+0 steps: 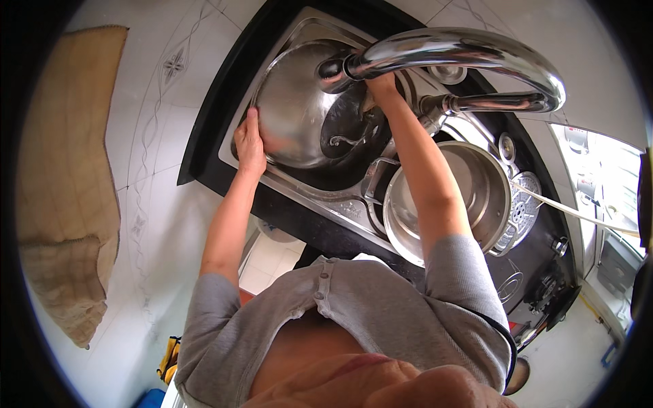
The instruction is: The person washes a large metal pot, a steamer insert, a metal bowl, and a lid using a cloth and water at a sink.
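A large, round, shiny stainless-steel vessel point(293, 109) lies tilted in the sink point(301, 186); whether it is a basin, a pan or a lid is hard to tell. My left hand point(251, 145) grips its left edge, with the thumb on the near face and the fingers behind the edge. My right hand point(381, 87) reaches to the vessel's right side, under the faucet. The chrome faucet spout point(459, 48) covers part of that hand, so I cannot tell what its fingers hold. Below the spout, a shiny wet streak shows near the dark area.
To the right, a big steel pot point(490, 204) stands under my right forearm. A perforated steel steamer plate point(524, 204) lies beyond it on the dark counter point(331, 234). A white hose point(571, 208) runs toward the window. A tan cloth point(71, 153) hangs on the tiled wall.
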Action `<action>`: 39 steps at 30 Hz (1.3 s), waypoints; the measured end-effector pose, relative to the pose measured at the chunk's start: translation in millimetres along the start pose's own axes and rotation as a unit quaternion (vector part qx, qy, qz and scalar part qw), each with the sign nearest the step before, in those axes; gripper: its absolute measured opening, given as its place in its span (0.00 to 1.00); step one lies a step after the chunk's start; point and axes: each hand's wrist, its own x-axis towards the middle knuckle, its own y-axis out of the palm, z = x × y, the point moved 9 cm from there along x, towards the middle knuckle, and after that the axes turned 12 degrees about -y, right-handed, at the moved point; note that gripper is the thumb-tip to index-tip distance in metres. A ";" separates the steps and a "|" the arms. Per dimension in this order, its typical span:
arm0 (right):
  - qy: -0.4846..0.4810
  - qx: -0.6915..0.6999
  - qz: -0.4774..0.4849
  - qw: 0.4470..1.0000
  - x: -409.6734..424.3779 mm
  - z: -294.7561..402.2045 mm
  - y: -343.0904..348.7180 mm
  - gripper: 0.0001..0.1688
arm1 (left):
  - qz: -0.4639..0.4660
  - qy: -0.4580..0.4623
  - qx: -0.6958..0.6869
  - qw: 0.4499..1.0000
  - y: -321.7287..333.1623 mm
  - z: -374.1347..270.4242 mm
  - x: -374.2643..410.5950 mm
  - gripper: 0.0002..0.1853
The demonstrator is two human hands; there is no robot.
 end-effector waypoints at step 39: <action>0.149 0.063 -0.234 0.959 -197.0 253.7 -27.1 0.31 | -0.056 -0.071 -0.102 0.991 23.8 -0.4 -64.7 0.24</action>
